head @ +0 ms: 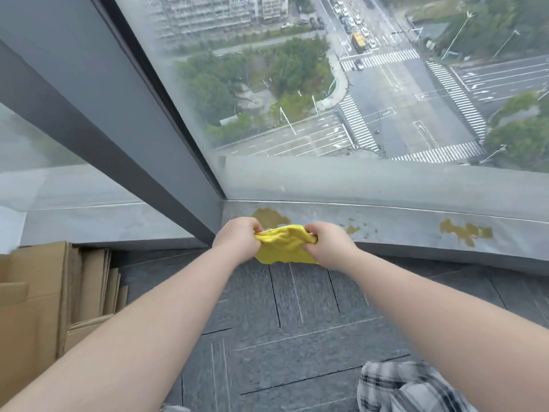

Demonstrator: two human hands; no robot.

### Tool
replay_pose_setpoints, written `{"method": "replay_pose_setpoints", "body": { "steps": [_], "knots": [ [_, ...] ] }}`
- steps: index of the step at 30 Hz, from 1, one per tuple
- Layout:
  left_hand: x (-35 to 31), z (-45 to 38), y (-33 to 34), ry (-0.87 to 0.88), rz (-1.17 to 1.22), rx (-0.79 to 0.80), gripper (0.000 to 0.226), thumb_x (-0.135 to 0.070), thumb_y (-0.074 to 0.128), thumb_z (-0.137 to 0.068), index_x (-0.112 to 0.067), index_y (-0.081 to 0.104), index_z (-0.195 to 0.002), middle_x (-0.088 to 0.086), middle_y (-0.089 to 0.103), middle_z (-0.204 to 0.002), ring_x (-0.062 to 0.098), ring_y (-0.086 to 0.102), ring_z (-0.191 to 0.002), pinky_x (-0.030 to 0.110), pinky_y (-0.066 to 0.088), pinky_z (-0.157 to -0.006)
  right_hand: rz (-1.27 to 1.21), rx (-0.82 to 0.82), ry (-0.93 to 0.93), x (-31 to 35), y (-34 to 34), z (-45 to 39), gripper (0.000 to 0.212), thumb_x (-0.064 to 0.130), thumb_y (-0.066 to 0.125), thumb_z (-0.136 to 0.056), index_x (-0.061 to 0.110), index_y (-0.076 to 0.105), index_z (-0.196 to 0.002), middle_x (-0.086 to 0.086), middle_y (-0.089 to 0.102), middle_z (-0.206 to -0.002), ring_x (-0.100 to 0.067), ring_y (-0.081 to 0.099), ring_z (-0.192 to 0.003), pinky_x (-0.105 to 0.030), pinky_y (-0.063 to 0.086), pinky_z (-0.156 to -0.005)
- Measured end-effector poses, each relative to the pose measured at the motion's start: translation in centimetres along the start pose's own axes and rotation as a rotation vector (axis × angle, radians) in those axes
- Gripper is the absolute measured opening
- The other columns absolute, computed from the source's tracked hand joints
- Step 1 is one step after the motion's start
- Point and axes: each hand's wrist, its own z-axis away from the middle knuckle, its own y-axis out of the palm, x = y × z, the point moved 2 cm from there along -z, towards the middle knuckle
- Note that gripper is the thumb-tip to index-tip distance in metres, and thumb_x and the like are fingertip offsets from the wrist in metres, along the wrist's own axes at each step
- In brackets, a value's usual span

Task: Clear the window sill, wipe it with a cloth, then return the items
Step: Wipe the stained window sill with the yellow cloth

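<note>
Nothing readable turned up: the road markings beyond the window glass (326,84) were too small and blurred to read.

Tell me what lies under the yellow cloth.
Below the yellow cloth, held by the left hand and right hand, are the sill's front edge and grey carpet. What lies directly behind the fabric is hidden.

Soft overcast daylight through the window (356,84), hazy glass, faint shadows, edges bowed (wide-angle), slight blur
</note>
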Motion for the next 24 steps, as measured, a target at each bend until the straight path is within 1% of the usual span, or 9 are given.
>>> {"method": "replay_pose_setpoints", "body": {
  "steps": [1, 3, 5, 8, 11, 15, 18, 21, 24],
  "knots": [
    [0.7, -1.2, 1.2, -0.001, 0.014, -0.008, 0.012, -0.022, 0.054, -0.085, -0.032, 0.06, -0.088, -0.002, 0.065, -0.105, 0.02, 0.056, -0.088, 0.027, 0.041, -0.067, 0.001, -0.004, -0.009, -0.7, 0.9, -1.2, 0.021, 0.021, 0.057, -0.089, 0.018, 0.063, -0.109, -0.005, 0.066, -0.103, -0.026, 0.057, -0.093, -0.028, 0.041, -0.07],
    [2.0, -3.2, 3.5, 0.009, 0.044, -0.022, 0.009, -0.024, 0.057, -0.085, -0.032, 0.061, -0.087, -0.002, 0.066, -0.104, 0.019, 0.057, -0.089, 0.027, 0.042, -0.066, 0.006, -0.011, -0.031, -2.0, 2.6, -3.4, 0.021, 0.021, 0.058, -0.089, 0.019, 0.063, -0.109, -0.004, 0.066, -0.104, -0.025, 0.059, -0.097, -0.03, 0.046, -0.073],
    [3.3, -4.9, 5.2, 0.032, 0.083, -0.049, 0.013, -0.023, 0.06, -0.085, -0.028, 0.065, -0.095, -0.002, 0.066, -0.103, 0.018, 0.057, -0.088, 0.027, 0.043, -0.068, 0.015, -0.018, -0.062, -3.0, 4.0, -5.2, 0.023, 0.021, 0.058, -0.088, 0.019, 0.064, -0.11, -0.003, 0.066, -0.105, -0.024, 0.059, -0.101, -0.031, 0.048, -0.078],
    [5.0, -7.1, 6.7, 0.06, 0.129, -0.131, 0.019, -0.019, 0.06, -0.085, -0.022, 0.066, -0.102, -0.001, 0.066, -0.103, 0.019, 0.058, -0.093, 0.029, 0.047, -0.076, 0.004, -0.034, -0.096, -3.8, 5.7, -7.7, 0.025, 0.02, 0.057, -0.088, 0.019, 0.064, -0.112, -0.002, 0.067, -0.106, -0.023, 0.06, -0.099, -0.031, 0.048, -0.079],
    [6.3, -9.2, 7.2, 0.065, 0.165, -0.239, 0.018, -0.018, 0.06, -0.086, -0.019, 0.066, -0.102, 0.0, 0.067, -0.105, 0.02, 0.058, -0.097, 0.029, 0.045, -0.077, -0.022, -0.071, -0.131, -3.9, 7.1, -10.3, 0.025, 0.021, 0.059, -0.087, 0.021, 0.064, -0.111, -0.002, 0.067, -0.108, -0.023, 0.061, -0.098, -0.032, 0.051, -0.08],
    [7.4, -11.4, 7.7, 0.057, 0.175, -0.369, 0.018, -0.015, 0.056, -0.087, -0.016, 0.066, -0.102, 0.003, 0.065, -0.106, 0.022, 0.057, -0.097, 0.028, 0.04, -0.073, 0.014, -0.114, -0.162, -3.1, 8.5, -13.3, 0.028, 0.019, 0.057, -0.088, 0.019, 0.061, -0.116, -0.004, 0.066, -0.114, -0.026, 0.057, -0.109, -0.033, 0.048, -0.085],
    [7.6, -12.6, 7.9, 0.045, 0.172, -0.428, 0.019, -0.011, 0.053, -0.086, -0.013, 0.065, -0.101, 0.006, 0.064, -0.105, 0.024, 0.056, -0.095, 0.028, 0.036, -0.071, 0.006, -0.172, -0.142, -2.3, 8.9, -15.1, 0.033, 0.018, 0.055, -0.089, 0.02, 0.057, -0.122, -0.005, 0.064, -0.119, -0.028, 0.057, -0.112, -0.034, 0.048, -0.085],
    [7.4, -13.9, 7.8, 0.047, 0.162, -0.469, 0.019, -0.008, 0.052, -0.086, -0.01, 0.065, -0.098, 0.01, 0.064, -0.103, 0.026, 0.056, -0.092, 0.028, 0.035, -0.068, -0.002, -0.221, -0.115, -2.1, 8.9, -16.5, 0.035, 0.016, 0.054, -0.09, 0.018, 0.053, -0.125, -0.01, 0.063, -0.12, -0.031, 0.056, -0.11, -0.034, 0.046, -0.083],
    [7.3, -15.5, 7.6, 0.055, 0.166, -0.496, 0.021, -0.008, 0.053, -0.087, -0.008, 0.066, -0.104, 0.012, 0.063, -0.107, 0.029, 0.057, -0.099, 0.028, 0.037, -0.071, -0.024, -0.28, -0.102, -2.5, 8.9, -17.3, 0.043, 0.016, 0.054, -0.091, 0.017, 0.045, -0.133, -0.012, 0.06, -0.122, -0.033, 0.055, -0.113, -0.037, 0.046, -0.087]
  ]
}}
